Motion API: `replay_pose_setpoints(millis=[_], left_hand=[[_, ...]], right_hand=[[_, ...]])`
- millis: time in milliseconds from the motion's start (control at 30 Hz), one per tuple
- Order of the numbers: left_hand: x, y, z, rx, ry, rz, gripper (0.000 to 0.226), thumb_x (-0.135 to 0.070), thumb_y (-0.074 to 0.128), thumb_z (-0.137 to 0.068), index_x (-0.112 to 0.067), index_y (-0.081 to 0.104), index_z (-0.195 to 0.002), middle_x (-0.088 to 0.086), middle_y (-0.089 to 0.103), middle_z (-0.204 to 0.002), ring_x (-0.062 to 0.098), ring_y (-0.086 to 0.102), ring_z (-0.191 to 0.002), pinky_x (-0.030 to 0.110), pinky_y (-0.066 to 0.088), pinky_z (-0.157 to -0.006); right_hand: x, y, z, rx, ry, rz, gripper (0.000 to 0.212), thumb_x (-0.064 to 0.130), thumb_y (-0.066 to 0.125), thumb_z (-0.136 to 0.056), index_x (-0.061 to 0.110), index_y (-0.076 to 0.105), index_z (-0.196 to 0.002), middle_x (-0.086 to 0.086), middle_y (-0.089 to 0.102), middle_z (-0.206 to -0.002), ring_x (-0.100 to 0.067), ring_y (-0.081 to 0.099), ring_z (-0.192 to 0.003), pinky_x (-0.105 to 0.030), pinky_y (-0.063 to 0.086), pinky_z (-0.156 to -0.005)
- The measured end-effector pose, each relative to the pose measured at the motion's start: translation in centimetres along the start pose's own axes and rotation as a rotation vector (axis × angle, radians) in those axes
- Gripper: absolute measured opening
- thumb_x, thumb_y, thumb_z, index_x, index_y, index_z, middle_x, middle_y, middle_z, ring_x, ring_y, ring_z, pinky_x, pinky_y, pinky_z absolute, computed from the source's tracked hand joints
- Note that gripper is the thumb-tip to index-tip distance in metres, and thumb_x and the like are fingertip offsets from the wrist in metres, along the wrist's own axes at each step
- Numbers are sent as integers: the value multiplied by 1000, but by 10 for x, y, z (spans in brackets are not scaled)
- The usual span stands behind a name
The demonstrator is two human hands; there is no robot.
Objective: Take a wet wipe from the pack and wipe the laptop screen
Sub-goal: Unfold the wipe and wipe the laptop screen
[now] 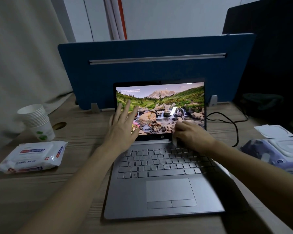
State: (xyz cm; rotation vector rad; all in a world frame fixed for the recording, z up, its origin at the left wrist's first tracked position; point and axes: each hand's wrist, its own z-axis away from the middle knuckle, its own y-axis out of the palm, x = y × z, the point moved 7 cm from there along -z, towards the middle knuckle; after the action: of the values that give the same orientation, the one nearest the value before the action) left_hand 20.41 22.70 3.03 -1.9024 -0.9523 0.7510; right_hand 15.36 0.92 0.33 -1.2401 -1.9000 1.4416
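An open silver laptop (164, 191) stands in the middle of the desk, its screen (166, 102) showing a mountain and waterfall picture. My right hand (191, 134) is closed on a white wet wipe (174, 141) and presses it against the lower right part of the screen, near the hinge. My left hand (123, 125) is open with fingers spread, in front of the screen's lower left area; I cannot tell whether it touches the glass. A purple wet wipe pack (277, 152) with its white lid flipped up lies at the right.
A second, white wipe pack (32, 156) lies flat at the left. Behind it stands a stack of paper cups (37, 122). A blue divider panel (150, 65) backs the desk. A black cable (233, 125) runs right of the laptop, near dark objects.
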Motion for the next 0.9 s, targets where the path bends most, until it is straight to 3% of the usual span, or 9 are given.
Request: replay_pose_setpoints(millis=[200, 300, 567, 733, 833, 900], left_hand=[[-13, 5, -4, -1, 63, -213, 91, -42, 64, -88, -30, 4, -155, 1, -9, -164, 26, -12, -150, 46, -1, -117], [-11, 5, -8, -7, 48, -259, 95, -48, 66, -85, -30, 4, -155, 3, -11, -164, 29, -11, -150, 48, -1, -117], [-14, 1, -33, -40, 61, -281, 102, -56, 66, -81, -28, 2, -155, 4, -9, -164, 31, -10, -150, 53, 3, -118], [-18, -1, -41, -55, 63, -299, 111, -64, 66, -77, -28, -4, -154, 2, -15, -164, 30, -12, -149, 53, 0, -117], [-15, -8, -50, -71, 50, -302, 113, -72, 61, -75, -27, -6, -154, 3, -18, -163, 31, -17, -148, 54, 1, -118], [-13, -13, -59, -61, 31, -300, 117, -77, 57, -74, -26, -10, -154, 4, -21, -162, 32, -19, -148, 54, -1, -118]], right_hand=[[38, 1, -35, -30, 11, -66, 11, 15, 67, -86, 18, 70, -96, -3, 53, -98, -22, 55, -89, -41, 55, -60], [52, 4, -46, -11, -22, -95, 12, 19, 63, -90, 20, 70, -99, -3, 52, -104, -22, 55, -94, -43, 54, -65], [6, -6, -8, -68, 152, -89, 18, 23, 67, -87, 11, 69, -100, -6, 54, -107, -19, 58, -88, -37, 58, -71], [31, -3, -31, -91, 120, -112, 21, 24, 67, -87, 12, 68, -104, -5, 55, -107, -19, 58, -91, -31, 57, -77], [42, 0, -40, -93, 82, -113, 17, 21, 67, -87, 12, 67, -101, -6, 53, -106, -22, 57, -95, -36, 57, -66], [37, 1, -36, -78, 85, -106, 17, 20, 66, -87, 12, 68, -102, -6, 53, -106, -23, 56, -95, -39, 57, -66]])
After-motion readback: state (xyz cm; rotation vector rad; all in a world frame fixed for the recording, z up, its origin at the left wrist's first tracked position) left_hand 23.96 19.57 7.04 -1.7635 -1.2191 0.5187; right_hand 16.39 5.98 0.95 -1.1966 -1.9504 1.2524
